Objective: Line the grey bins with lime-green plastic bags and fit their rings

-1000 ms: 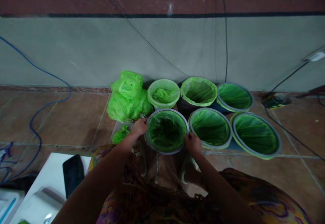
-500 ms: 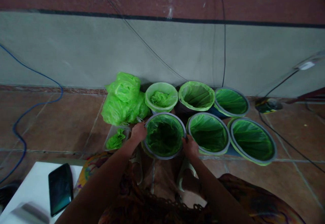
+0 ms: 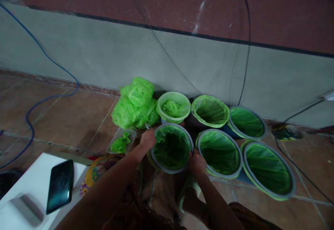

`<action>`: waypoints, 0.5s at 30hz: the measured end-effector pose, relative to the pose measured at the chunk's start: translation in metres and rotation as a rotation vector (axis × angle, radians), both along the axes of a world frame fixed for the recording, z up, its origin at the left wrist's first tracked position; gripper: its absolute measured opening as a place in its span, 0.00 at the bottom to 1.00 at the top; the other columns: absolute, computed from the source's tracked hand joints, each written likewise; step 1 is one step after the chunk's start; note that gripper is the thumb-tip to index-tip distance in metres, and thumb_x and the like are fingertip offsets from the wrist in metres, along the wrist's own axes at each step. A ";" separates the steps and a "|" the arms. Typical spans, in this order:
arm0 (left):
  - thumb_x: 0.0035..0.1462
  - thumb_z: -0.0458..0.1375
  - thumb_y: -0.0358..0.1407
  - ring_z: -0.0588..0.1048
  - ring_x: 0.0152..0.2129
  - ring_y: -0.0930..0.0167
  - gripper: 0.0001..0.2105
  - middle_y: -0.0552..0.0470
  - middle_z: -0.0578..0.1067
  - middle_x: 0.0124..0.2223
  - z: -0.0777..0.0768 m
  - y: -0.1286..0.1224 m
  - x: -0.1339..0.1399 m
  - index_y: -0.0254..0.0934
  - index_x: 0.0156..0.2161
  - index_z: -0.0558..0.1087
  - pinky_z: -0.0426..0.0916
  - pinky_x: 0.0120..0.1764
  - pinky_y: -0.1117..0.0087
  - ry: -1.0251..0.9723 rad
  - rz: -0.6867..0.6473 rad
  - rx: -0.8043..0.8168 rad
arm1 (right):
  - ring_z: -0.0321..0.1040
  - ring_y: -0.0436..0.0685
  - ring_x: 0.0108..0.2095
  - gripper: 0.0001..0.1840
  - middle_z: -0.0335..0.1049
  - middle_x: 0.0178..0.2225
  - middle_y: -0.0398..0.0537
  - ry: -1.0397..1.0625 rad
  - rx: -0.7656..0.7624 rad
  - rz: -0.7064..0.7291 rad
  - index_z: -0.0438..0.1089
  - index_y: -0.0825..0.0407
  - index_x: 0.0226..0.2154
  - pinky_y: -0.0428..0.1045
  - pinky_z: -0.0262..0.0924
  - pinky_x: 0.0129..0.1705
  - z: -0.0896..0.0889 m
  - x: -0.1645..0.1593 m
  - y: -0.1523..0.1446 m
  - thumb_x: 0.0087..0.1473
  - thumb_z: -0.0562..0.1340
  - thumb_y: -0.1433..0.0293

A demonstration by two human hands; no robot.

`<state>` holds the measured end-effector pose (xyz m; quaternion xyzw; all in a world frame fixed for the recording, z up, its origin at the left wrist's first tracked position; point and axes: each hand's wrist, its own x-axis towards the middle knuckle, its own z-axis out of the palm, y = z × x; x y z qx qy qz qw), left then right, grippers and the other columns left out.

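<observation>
Both hands are gripping the same bin (image 3: 171, 148), the front-left one w/ a grey rim and a green liner bag inside. The left hand (image 3: 147, 139) is curling its fingers over the rim on the left side, and the right hand (image 3: 197, 162) is closing on the rim at the right, approx opposite each other. The bin is sitting on the tile floor (image 3: 65, 118) right in front of the person, near a grey wall (image 3: 104, 56).

Five more lined bins are standing around it: two (image 3: 220, 153) (image 3: 268, 169) in the same row to the right, three behind (image 3: 173, 106) (image 3: 210, 111) (image 3: 246, 122). A pile of green bags (image 3: 134, 103) is lying just left of the back row, w/ a clear tray (image 3: 121, 141) of more green bags in front of it. A phone (image 3: 60, 185) is lying on a white tabletop (image 3: 21, 188) at lower left.
</observation>
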<state>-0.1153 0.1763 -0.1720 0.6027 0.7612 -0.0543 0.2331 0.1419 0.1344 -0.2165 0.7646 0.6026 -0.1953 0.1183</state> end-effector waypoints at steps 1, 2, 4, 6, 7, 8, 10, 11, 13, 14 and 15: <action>0.58 0.50 0.27 0.76 0.46 0.62 0.15 0.38 0.78 0.47 0.001 0.000 0.000 0.31 0.49 0.73 0.69 0.47 0.69 -0.001 0.003 -0.003 | 0.75 0.61 0.43 0.21 0.77 0.40 0.59 -0.011 -0.013 0.016 0.65 0.56 0.52 0.51 0.64 0.44 0.000 0.000 0.001 0.66 0.46 0.63; 0.58 0.49 0.26 0.76 0.46 0.63 0.16 0.38 0.78 0.47 0.001 0.000 0.001 0.31 0.49 0.72 0.69 0.47 0.69 -0.002 0.005 -0.005 | 0.76 0.61 0.43 0.20 0.77 0.40 0.60 -0.023 -0.023 0.031 0.65 0.57 0.51 0.51 0.64 0.43 0.000 -0.001 0.002 0.66 0.47 0.64; 0.58 0.49 0.25 0.76 0.47 0.63 0.16 0.38 0.78 0.47 0.000 0.000 0.001 0.31 0.49 0.72 0.69 0.47 0.70 -0.004 0.009 -0.011 | 0.76 0.61 0.43 0.19 0.77 0.40 0.62 -0.035 -0.033 0.060 0.66 0.59 0.49 0.50 0.64 0.43 0.000 -0.001 0.005 0.66 0.48 0.66; 0.57 0.49 0.25 0.76 0.47 0.63 0.17 0.37 0.78 0.47 -0.002 -0.001 0.000 0.31 0.50 0.72 0.69 0.47 0.69 -0.014 0.016 -0.020 | 0.76 0.62 0.43 0.18 0.77 0.40 0.62 -0.037 -0.041 0.079 0.68 0.59 0.47 0.51 0.65 0.43 -0.002 -0.001 0.008 0.65 0.48 0.68; 0.57 0.50 0.24 0.76 0.46 0.62 0.17 0.37 0.78 0.47 -0.004 -0.001 0.000 0.30 0.50 0.72 0.69 0.47 0.69 -0.023 0.019 -0.024 | 0.76 0.62 0.43 0.18 0.77 0.40 0.63 -0.036 -0.047 0.086 0.68 0.59 0.46 0.51 0.65 0.42 -0.003 -0.001 0.008 0.65 0.48 0.68; 0.57 0.50 0.24 0.77 0.46 0.61 0.17 0.36 0.78 0.47 -0.006 -0.001 0.000 0.30 0.50 0.72 0.70 0.47 0.68 -0.033 0.021 -0.026 | 0.76 0.63 0.42 0.18 0.77 0.41 0.63 -0.033 -0.054 0.093 0.68 0.59 0.46 0.51 0.65 0.42 -0.004 0.000 0.009 0.65 0.48 0.69; 0.56 0.51 0.24 0.76 0.46 0.60 0.17 0.35 0.78 0.47 -0.009 -0.002 -0.001 0.28 0.49 0.73 0.70 0.47 0.67 -0.047 0.024 -0.024 | 0.76 0.63 0.42 0.18 0.77 0.40 0.63 -0.034 -0.052 0.103 0.69 0.59 0.45 0.52 0.66 0.42 -0.006 0.001 0.010 0.65 0.48 0.70; 0.56 0.51 0.24 0.76 0.47 0.60 0.17 0.35 0.77 0.47 -0.011 -0.002 -0.001 0.28 0.49 0.73 0.70 0.47 0.66 -0.049 0.027 -0.022 | 0.76 0.62 0.42 0.18 0.77 0.40 0.64 -0.035 -0.044 0.108 0.70 0.59 0.44 0.52 0.66 0.42 -0.007 0.001 0.009 0.65 0.48 0.70; 0.56 0.51 0.25 0.76 0.47 0.60 0.16 0.35 0.78 0.47 -0.013 -0.002 0.000 0.29 0.49 0.73 0.69 0.48 0.67 -0.049 0.038 -0.021 | 0.76 0.62 0.42 0.18 0.77 0.39 0.64 -0.039 -0.022 0.118 0.70 0.60 0.43 0.51 0.66 0.42 -0.008 0.002 0.009 0.65 0.47 0.70; 0.56 0.51 0.25 0.76 0.47 0.61 0.16 0.36 0.78 0.47 -0.014 -0.003 0.001 0.30 0.49 0.73 0.69 0.48 0.67 -0.048 0.046 -0.021 | 0.76 0.62 0.42 0.18 0.77 0.39 0.64 -0.044 -0.014 0.123 0.71 0.60 0.42 0.51 0.66 0.42 -0.009 0.002 0.009 0.65 0.47 0.71; 0.57 0.51 0.25 0.76 0.47 0.61 0.16 0.37 0.78 0.48 -0.015 -0.003 0.001 0.31 0.49 0.73 0.69 0.48 0.67 -0.046 0.052 -0.020 | 0.77 0.62 0.42 0.18 0.77 0.39 0.64 -0.047 -0.013 0.128 0.71 0.60 0.42 0.51 0.66 0.42 -0.010 0.002 0.009 0.65 0.47 0.71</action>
